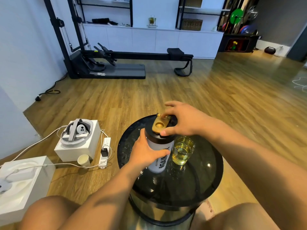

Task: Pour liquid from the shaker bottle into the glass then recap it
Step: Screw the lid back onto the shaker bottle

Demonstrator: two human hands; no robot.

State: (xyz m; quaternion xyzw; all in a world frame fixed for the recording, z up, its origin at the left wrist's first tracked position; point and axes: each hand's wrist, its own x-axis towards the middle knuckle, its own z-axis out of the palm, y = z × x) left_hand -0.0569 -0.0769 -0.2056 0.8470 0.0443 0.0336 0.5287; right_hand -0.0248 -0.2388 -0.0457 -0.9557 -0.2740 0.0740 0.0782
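The floor (166,90) is of brown wooden planks. A pale wall (25,47) stands at the left. A black exercise machine (132,55) lies before low white cabinets (142,39); coloured weight plates (237,15) hang far right.

**Head view, sole vantage.** I see through a wide-angle camera worn on the person's head, facing forward and down. The round glossy black table (207,180) sits close at 6 o'clock. There the left hand (146,151) and right hand (182,122) meet on the white black-lidded shaker bottle (160,163). The white cabinet wall (142,39) lies far off at 12 o'clock.
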